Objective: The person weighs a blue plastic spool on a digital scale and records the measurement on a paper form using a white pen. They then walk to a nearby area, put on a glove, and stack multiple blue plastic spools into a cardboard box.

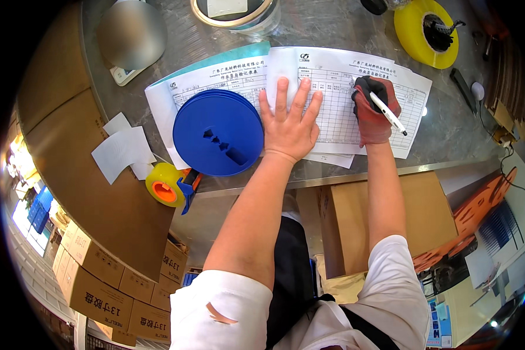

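Observation:
My left hand (291, 119) lies flat, fingers spread, on the printed record form (332, 111) at the middle of the table. In a red and black work glove, my right hand (377, 111) is closed around a white pen (389, 114) over the right part of that form. The pen's tip is hidden by the glove. Left of my bare hand, a stack of round blue plastic discs (216, 131) rests on a second form (216, 76) in an opened pad. A tape dispenser (170, 185) with yellow tape sits at the table's front edge.
A large roll of yellow tape (411, 29) is at the back right, near a black-handled tool (462, 87). A tin (233, 13) stands at the back. Loose paper slips (124, 153) lie at left. Below the table edge is a cardboard box (408, 216); stacked cartons (111, 291) stand lower left.

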### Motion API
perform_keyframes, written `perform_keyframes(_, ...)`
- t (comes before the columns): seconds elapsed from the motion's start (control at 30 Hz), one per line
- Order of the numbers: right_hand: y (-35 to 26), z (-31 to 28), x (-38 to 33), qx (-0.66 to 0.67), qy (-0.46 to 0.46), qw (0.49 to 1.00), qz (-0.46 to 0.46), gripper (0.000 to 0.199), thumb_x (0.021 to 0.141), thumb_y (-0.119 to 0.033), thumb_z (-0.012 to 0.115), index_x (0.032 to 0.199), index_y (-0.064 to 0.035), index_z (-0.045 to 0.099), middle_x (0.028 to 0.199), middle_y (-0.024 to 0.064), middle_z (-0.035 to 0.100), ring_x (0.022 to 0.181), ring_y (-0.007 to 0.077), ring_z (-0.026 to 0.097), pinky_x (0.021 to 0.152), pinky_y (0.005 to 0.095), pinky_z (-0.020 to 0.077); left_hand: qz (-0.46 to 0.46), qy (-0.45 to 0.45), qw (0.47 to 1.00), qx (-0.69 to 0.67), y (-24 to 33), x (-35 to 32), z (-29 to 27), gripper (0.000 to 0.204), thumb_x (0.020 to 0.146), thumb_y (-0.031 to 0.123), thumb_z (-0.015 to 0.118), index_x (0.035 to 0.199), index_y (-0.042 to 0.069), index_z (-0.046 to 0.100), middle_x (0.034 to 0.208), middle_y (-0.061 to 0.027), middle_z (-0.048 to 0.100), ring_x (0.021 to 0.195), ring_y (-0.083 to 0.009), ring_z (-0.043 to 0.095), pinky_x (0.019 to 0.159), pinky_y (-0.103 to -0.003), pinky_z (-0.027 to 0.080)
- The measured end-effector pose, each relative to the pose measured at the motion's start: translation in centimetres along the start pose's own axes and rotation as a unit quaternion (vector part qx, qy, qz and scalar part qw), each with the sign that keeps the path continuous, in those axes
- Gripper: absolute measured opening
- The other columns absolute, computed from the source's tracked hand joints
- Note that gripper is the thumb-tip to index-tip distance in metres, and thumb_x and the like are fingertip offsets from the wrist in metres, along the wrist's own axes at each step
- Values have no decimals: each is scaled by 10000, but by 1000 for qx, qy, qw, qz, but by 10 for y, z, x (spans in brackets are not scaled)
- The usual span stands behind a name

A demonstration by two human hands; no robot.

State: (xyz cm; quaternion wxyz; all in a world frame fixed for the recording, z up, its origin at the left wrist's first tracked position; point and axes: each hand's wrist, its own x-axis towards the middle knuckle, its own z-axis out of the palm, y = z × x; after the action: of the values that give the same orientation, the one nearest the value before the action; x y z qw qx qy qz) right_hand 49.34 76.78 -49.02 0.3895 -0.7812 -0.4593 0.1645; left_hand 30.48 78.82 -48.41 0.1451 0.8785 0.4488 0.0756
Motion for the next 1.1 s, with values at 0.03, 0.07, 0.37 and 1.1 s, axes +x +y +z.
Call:
perform_keyframes(0.03, -1, 0, 0, 3, -5, 1000, 6, 248, 708, -124, 753, 919, -106, 624, 771, 74, 650, 678, 249, 635, 604, 339, 508, 0, 0, 1000, -1, 0, 1, 0, 575, 737, 198, 583, 1304, 261, 512, 1489, -15, 343, 1416, -381, 175, 1104, -609, 100)
perform_keyframes(0.07, -3, -2, 0, 5, -9, 1000, 11, 246, 708, -122, 752, 917, -107, 624, 769, 75, 650, 679, 249, 635, 605, 339, 508, 0, -1, 1000, 1, 0, 1, 0, 574, 737, 198, 583, 1303, 260, 513, 1489, -14, 344, 1416, -381, 175, 1104, -610, 101)
perform_keyframes(0.37, -2, -2, 0, 59, -5, 998, 38, 246, 711, -95, 744, 927, -88, 626, 771, 75, 660, 664, 226, 642, 611, 313, 515, -1, -2, 1000, 5, -1, 0, 0, 567, 737, 203, 582, 1299, 257, 519, 1486, -17, 349, 1415, -383, 178, 1103, -610, 99)
perform_keyframes(1.1, -102, -46, -45, 361, -281, 843, 283, 398, 870, -116, 637, 1255, -71, 549, 1222, 82, 570, 1117, 168, 529, 957, 315, 428, 23, 43, 995, -83, -5, -6, 3, 798, 767, 324, 644, 1438, 134, 256, 1526, -92, 266, 1441, -345, 143, 1128, -577, 35)
